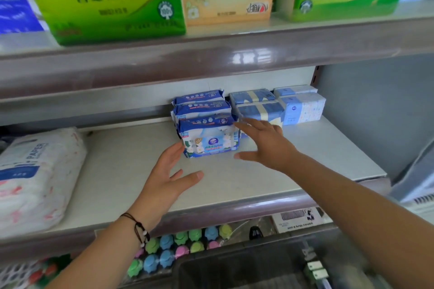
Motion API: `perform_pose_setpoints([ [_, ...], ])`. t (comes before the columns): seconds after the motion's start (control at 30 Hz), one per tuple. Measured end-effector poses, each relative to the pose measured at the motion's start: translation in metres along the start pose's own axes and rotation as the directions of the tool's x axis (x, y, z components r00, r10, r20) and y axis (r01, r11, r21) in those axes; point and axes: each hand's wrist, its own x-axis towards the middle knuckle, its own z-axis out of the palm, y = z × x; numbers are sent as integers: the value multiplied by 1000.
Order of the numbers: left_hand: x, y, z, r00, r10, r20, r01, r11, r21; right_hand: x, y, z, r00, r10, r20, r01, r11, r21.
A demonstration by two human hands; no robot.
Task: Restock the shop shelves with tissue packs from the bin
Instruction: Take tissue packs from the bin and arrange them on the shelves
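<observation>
Both your hands are open and hold nothing: your left hand sits just beside the front tissue pack, your right hand at its other side. It looks light, soft and slick-wrapped; squeeze its two short sides.

A shop: metal display shelves stocked with rows of packaged tissue packs.

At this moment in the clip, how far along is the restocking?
Done: three blue flower-print packs stand in a row on the middle shelf, beside the light-blue packs. In hand: nothing; left hand and right hand are open beside the front pack. Left: much bare shelf; the bin's contents aren't visible.
</observation>
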Motion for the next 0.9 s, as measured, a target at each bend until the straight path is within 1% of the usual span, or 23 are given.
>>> perform_pose_setpoints([
  [0.07, -13, 7, 3, 1000, -14, 16, 14, 1000, 1, -39, 7, -9, 997, 27, 71, -27, 1000, -2],
  [0.13, -28, 14, 10, 998, -30, 53, 30, 999, 11, -77, 13, -16, 992, 50, 118, -48, 999, -23],
  [0.2, -47, 18, 16, 995, -54, 82, 52, 998, 28, -113, 11, -23, 985, 79, 155, -80, 997, -1],
  [0.33, -84, 23, 32, 982, -91, 168, 84, 995, 46, -178, -8, -30, 973, 153, 172, -174, 978, 112],
  [0.43, -117, 18, 47, 960, -142, 242, 135, 990, 42, -230, -31, -31, 960, 250, 126, -276, 921, 274],
  [0.47, -128, 15, 53, 952, -155, 264, 148, 988, 49, -246, -39, -32, 954, 275, 122, -299, 905, 303],
  [0.57, -157, 6, 72, 924, -187, 334, 171, 982, 76, -295, -54, -25, 934, 322, 154, -355, 887, 296],
  [0.77, -202, -6, 106, 844, -232, 483, 183, 972, 148, -377, -58, -15, 863, 439, 250, -498, 820, 281],
  [0.9, -218, -17, 123, 820, -262, 509, 190, 963, 191, -406, -57, -14, 820, 485, 302, -562, 780, 274],
])
